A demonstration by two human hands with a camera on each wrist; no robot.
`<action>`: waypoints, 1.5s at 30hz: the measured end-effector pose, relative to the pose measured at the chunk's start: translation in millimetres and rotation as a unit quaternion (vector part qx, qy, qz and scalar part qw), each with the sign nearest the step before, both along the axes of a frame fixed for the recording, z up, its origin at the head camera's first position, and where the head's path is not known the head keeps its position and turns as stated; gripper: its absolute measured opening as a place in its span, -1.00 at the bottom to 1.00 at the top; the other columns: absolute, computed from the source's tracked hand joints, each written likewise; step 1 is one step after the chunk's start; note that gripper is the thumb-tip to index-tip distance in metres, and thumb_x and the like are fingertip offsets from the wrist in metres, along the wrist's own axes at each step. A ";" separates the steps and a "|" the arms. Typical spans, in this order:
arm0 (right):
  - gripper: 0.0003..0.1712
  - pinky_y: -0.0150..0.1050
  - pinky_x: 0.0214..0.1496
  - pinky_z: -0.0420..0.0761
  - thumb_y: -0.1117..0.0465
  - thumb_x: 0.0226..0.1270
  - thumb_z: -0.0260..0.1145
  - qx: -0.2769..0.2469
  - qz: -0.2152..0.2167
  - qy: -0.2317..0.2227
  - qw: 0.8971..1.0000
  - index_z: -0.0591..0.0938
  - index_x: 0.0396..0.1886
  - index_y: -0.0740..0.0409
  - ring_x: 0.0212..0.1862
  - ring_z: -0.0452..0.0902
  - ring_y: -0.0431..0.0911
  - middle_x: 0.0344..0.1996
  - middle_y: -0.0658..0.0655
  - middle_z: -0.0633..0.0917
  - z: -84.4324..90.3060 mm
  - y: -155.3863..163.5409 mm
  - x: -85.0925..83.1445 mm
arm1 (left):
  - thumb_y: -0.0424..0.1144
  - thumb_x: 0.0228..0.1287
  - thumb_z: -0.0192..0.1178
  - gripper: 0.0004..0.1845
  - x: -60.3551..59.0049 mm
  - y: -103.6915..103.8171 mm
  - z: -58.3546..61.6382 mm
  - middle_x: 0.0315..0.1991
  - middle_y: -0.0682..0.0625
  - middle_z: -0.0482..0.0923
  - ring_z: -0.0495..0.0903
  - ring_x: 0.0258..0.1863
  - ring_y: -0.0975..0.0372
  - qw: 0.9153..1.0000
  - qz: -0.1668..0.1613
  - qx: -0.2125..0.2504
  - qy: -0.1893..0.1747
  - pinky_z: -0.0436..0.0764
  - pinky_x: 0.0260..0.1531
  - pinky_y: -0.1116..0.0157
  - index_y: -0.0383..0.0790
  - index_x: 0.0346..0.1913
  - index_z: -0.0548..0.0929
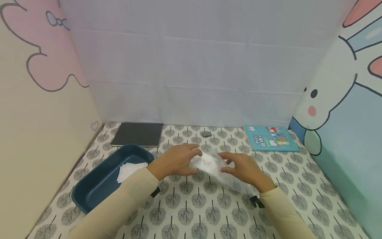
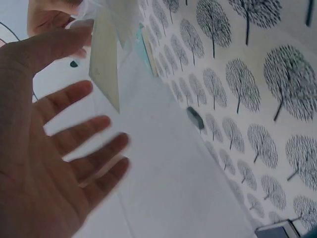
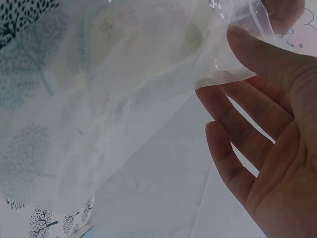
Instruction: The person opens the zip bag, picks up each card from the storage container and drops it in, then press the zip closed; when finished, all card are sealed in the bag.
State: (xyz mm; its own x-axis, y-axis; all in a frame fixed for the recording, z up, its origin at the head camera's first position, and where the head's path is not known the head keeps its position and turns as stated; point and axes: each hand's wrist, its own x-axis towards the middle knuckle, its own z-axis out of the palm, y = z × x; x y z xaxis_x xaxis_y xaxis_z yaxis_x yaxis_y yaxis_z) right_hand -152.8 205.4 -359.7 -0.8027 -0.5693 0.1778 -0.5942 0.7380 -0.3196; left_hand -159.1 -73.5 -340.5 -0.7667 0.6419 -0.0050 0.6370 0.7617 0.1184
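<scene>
both hands are meeting over the middle of the tree-print tablecloth (image 1: 185, 215), holding a clear plastic bag (image 3: 143, 74) and a pale card (image 2: 104, 64) up between them. the step in hand is seemingly one of handling card and bag together; whether the card is going in or coming out, the pictures are not telling. the right hand (image 1: 244, 167) is pinching the bag's edge between thumb and fingers. the left hand (image 1: 176, 159) is spreading its fingers loosely, its thumb reaching the card's edge without visibly gripping. the next move is probably calling for a firm pinch on the film and light, even contact on the card, so that neither is creasing.

the bag is apparently enclosing part of the card, with a small butterfly print (image 1: 206, 162) showing. to the left, a dark blue tray (image 1: 86, 186) is holding a few white paper pieces (image 1: 128, 171), overlapping loosely.
</scene>
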 end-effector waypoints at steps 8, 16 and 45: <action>-0.38 -0.31 -0.56 0.37 0.02 0.21 0.52 -0.005 -0.001 0.004 1.000 0.62 0.27 0.03 -0.49 0.54 -0.23 -0.22 0.03 0.77 -1.1 -2.8 -2.5 | 0.04 0.28 0.35 -0.57 0.1 -10.1 -5.6 -0.02 0.08 0.55 0.57 -0.22 0.28 0.998 0.003 0.043 -0.040 0.61 -0.24 0.27 0.00 0.13 0.57; -0.41 -0.30 -0.47 0.47 0.03 0.23 0.50 -0.016 0.013 -0.007 1.000 0.62 0.27 -0.02 -0.31 0.66 -0.08 -0.16 -0.01 0.76 -4.7 -11.4 -2.2 | -0.01 0.22 0.42 -0.57 0.1 2.1 -13.7 0.05 0.09 0.60 0.60 -0.02 0.24 0.998 -0.034 0.044 -0.022 0.59 -0.02 0.28 -0.07 0.11 0.68; -0.42 -0.33 -0.58 0.33 0.04 0.21 0.52 0.002 -0.003 0.026 1.000 0.64 0.23 0.01 -0.64 0.30 -0.32 -0.28 0.03 0.78 1.5 -1.9 -4.8 | -0.24 0.31 0.30 -0.61 5.7 -109.2 1.2 0.10 -0.04 0.59 0.65 -0.17 0.13 0.990 0.137 -0.027 -0.033 0.56 -0.48 0.19 -0.08 0.20 0.66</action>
State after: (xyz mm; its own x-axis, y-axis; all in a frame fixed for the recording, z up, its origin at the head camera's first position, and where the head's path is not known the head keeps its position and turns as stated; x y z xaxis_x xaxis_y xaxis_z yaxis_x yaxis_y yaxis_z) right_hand -157.7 203.5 -358.2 -0.7960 -0.5653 0.2165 -0.6053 0.7428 -0.2861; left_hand -153.4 -182.7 -339.3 -0.9089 0.4075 -0.0891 0.3981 0.9112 0.1061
